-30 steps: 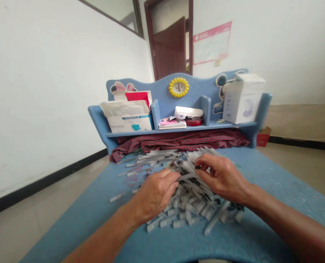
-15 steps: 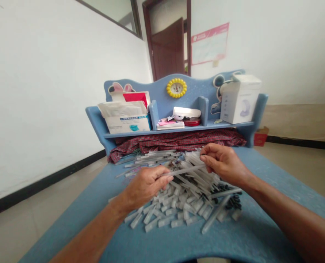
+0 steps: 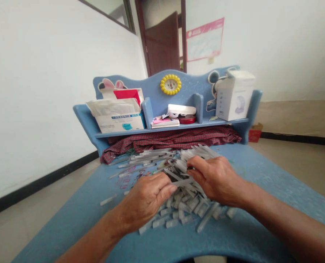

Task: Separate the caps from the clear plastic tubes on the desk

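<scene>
My left hand (image 3: 147, 199) is closed around one end of a translucent pen barrel (image 3: 183, 182), its thumb lying along the top. The barrel points right, toward my right hand (image 3: 220, 179). Thumb and index finger of that hand pinch a small black piece (image 3: 189, 168), partly hidden, close to the barrel's far end. Below both hands lies a heap of short frosted pen caps (image 3: 172, 223). Long clear barrels (image 3: 202, 151) are stacked behind the right hand, and thin pens with dark tips (image 3: 151, 157) lie farther left.
A blue desk (image 3: 96, 226) carries everything. At its back stands a shelf with a mask box (image 3: 121, 122), a yellow flower-shaped clock (image 3: 170, 84) and a white carton (image 3: 235, 96). Folded red checked cloth (image 3: 165, 138) lies beneath the shelf. One loose cap (image 3: 107, 200) sits off to the left.
Both hands have come lower, and the right hand has moved left, closer to the left hand. Its wrist has turned and now covers the black pieces on the desk. The view has shifted slightly.
</scene>
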`<move>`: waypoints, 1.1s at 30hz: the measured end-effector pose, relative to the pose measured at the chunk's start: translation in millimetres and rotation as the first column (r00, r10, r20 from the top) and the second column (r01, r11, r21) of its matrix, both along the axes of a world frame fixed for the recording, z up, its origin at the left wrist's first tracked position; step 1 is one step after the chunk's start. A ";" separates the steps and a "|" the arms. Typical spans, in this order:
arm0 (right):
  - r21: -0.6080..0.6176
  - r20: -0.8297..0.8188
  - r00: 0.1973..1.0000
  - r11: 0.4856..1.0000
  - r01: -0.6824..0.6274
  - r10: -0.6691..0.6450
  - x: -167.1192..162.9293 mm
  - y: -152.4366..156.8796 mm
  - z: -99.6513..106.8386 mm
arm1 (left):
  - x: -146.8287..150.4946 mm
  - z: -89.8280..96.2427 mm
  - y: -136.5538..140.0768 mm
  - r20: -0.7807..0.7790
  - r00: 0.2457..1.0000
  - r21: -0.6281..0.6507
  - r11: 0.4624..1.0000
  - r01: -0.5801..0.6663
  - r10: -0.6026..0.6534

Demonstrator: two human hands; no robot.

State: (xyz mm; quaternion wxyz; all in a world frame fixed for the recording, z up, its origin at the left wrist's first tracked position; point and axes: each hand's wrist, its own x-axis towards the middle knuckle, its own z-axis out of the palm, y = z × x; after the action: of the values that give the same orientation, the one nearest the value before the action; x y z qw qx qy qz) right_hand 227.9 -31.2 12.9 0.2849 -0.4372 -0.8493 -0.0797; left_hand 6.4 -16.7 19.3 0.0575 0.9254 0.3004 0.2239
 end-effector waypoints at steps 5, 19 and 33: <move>-0.089 -0.113 0.989 0.990 -0.110 0.099 7.0 6.4 3.1 | -3.7 14.1 -2.2 -0.018 0.998 -0.130 0.990 0.050 -0.052; 0.034 -0.418 0.904 0.993 0.110 -0.086 44.6 32.8 23.0 | -48.0 54.6 -0.2 0.164 0.861 -0.095 0.877 -0.471 0.481; 0.117 0.213 0.893 0.918 0.380 -0.397 -22.4 21.5 -20.9 | -16.3 -9.2 26.0 -0.422 0.837 0.089 0.935 -0.344 0.348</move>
State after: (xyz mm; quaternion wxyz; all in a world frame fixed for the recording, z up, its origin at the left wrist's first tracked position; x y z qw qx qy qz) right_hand 205.5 -9.7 -8.0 0.1776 -0.5751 -0.7688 -0.2161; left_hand -9.9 9.3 10.1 -0.0560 0.8825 0.4665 0.0221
